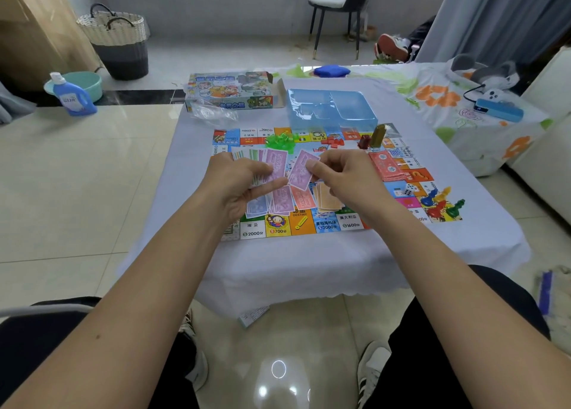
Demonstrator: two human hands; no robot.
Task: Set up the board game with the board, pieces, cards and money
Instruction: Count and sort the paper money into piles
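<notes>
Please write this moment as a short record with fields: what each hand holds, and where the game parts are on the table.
left hand: grips a fan of notes
right hand: pinches one purple note
board: flat on the table
sorted notes: piles on the board, under the hands
red cards: stack at the board's right side
pawns: near right corner of the board
dice: left of the pawns
green houses: far edge of the board
tray: behind the board
box: left of the tray

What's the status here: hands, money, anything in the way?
Left hand grips fanned money stack. Right hand pinches one purple note over the board. Sorted note piles below; nothing blocking.
</notes>
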